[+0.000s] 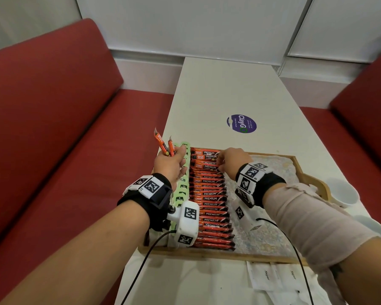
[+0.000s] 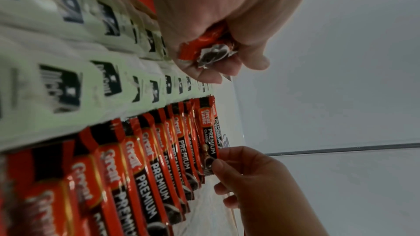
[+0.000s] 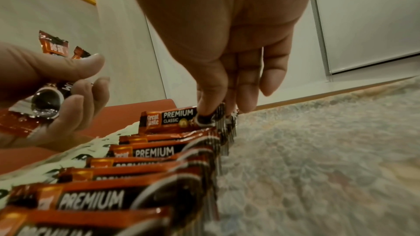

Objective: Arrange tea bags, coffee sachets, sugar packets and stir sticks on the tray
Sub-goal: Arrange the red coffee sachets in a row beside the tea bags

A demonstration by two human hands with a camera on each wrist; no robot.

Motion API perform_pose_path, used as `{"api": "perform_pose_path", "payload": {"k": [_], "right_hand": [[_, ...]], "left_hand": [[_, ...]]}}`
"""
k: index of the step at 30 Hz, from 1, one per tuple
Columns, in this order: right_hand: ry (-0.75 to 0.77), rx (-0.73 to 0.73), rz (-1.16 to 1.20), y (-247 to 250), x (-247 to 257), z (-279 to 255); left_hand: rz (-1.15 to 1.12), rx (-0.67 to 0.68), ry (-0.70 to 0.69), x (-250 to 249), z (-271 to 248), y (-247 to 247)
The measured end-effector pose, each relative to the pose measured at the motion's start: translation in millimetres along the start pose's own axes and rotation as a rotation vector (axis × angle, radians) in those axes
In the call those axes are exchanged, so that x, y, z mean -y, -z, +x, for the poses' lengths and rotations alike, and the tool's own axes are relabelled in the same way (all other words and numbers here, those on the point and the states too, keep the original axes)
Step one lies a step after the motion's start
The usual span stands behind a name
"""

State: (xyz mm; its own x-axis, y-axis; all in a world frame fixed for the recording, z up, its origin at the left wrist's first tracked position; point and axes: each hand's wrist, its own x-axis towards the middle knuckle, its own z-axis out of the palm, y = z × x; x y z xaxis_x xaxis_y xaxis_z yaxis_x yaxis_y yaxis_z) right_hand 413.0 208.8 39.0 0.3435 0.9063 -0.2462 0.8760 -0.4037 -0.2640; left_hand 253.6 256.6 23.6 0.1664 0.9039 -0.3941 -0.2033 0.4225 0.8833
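Observation:
A wooden tray (image 1: 207,254) with a patterned liner lies on the white table. Along its left side runs a column of green tea bags (image 1: 182,188) (image 2: 90,78). Beside them lies a long overlapping row of orange coffee sachets (image 1: 209,199) (image 2: 147,159). My right hand (image 1: 220,163) (image 3: 211,109) pinches the right end of a sachet (image 3: 175,119) at the far end of that row. My left hand (image 1: 174,154) (image 2: 216,24) hovers over the tray's far left corner and grips two more sachets (image 1: 163,146) (image 2: 209,46), which stick up. White sugar packets (image 1: 271,276) lie on the table in front of the tray.
The liner (image 1: 262,234) to the right of the sachet row is bare. White cups (image 1: 343,190) stand past the tray's right rim. A purple sticker (image 1: 241,123) marks the table beyond the tray. Red benches (image 1: 75,139) flank the table on both sides.

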Motion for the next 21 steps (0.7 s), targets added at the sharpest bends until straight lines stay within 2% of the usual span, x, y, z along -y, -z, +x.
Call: {"api": "perform_pose_path", "payload": {"k": [11, 21], "right_hand": [[-0.007, 0.001, 0.052, 2.9, -0.3, 1.4], [0.014, 0.021, -0.008, 0.3, 0.2, 0.6]], "left_hand": [[0.069, 0.014, 0.043, -3.6, -3.4, 0.4], [0.060, 0.099, 0.080, -1.3, -2.2, 0.9]]}}
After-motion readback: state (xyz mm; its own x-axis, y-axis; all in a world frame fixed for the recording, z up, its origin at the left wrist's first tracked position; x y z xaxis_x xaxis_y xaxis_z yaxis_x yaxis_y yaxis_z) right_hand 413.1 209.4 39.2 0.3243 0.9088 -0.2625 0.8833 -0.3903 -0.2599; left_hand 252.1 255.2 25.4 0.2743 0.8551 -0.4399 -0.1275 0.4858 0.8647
